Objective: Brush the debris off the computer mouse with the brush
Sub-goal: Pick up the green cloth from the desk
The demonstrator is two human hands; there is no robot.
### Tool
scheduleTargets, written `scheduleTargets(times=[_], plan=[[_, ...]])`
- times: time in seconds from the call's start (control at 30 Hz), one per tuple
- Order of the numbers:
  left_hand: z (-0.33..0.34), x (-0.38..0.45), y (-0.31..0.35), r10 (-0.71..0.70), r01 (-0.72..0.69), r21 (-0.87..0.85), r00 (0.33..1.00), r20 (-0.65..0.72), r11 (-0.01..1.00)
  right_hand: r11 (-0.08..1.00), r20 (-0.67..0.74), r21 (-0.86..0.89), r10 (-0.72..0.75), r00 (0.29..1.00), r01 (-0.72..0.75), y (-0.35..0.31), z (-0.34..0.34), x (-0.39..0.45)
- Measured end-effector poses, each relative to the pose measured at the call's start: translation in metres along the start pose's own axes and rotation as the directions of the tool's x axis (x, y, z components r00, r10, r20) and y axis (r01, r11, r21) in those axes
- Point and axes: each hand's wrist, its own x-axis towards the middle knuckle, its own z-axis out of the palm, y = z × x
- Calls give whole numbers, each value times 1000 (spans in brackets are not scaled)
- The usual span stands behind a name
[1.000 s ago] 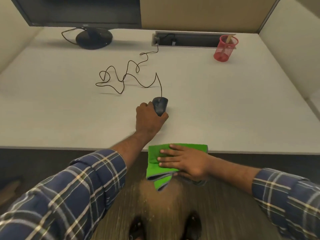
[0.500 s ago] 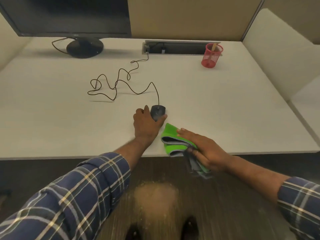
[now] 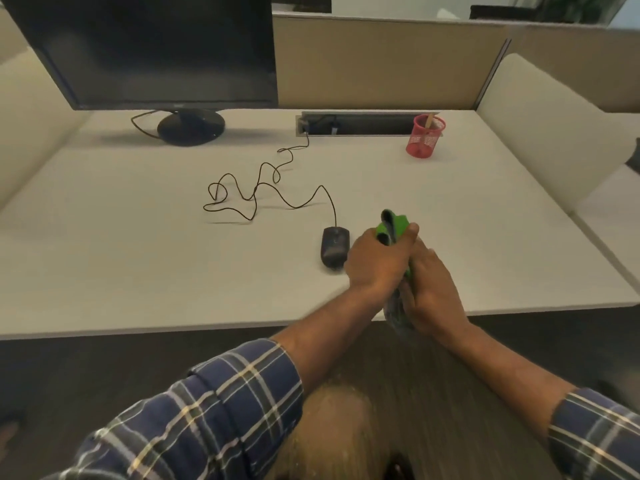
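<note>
While the computer mouse [image 3: 335, 246] lies untouched on the white desk [image 3: 138, 244], just left of both hands, its cord [image 3: 263, 188] trails away toward the monitor [image 3: 152, 53]. Left hand [image 3: 375, 263] and right hand [image 3: 431, 292] are each closed around a green cloth [image 3: 394, 228], bunched between them just right of the mouse. A red mesh cup [image 3: 425, 140] with a wooden handle [image 3: 429, 119] stands well beyond the mouse, to its right.

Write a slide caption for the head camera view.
Both hands grip a green cloth beside the wired mouse on the desk.
</note>
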Motion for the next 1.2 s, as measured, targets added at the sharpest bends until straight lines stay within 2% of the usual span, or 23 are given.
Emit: scheduleTargets(times=[0.07,0.13,0.2,0.27,0.33,0.43,0.47,0.5,0.67,0.8,1.0,1.07,1.2], plan=[[-3,1,5,36,-31,99,998,-46,995,999,-14,32,8,1000,-7,-6,-2,-8],[-10,-4,7,86,-75,190,995,-49,979,987,-23,159,24,999,-20,-7,-7,-20],[-16,-9,6,122,-119,221,993,2,968,917,-32,367,177,984,-153,-3,-12,-30],[-22,-11,3,97,-114,159,989,109,981,771,-36,547,411,911,-326,4,-13,-33],[-27,-11,2,45,-55,32,966,254,998,573,78,676,569,819,-463,10,-12,-32],[-35,-3,5,-21,69,-88,889,458,994,210,340,825,557,758,-525,16,-11,-37],[-37,1,8,-38,98,-93,862,506,991,119,389,842,543,744,-526,16,-14,-39],[-38,6,10,-55,114,-79,846,530,990,72,403,852,543,737,-519,17,-18,-40],[-33,41,23,-138,157,2,856,498,988,95,304,880,642,704,-465,38,-40,-23],[-1,70,30,-197,203,32,881,429,979,195,251,849,669,700,-491,71,-59,12],[74,132,47,-267,274,28,899,346,961,279,305,761,642,703,-585,153,-85,76],[105,156,50,-298,307,24,900,318,951,276,333,732,652,681,-622,185,-88,97],[162,199,49,-300,312,3,911,281,950,250,346,668,730,590,-701,247,-86,130]])
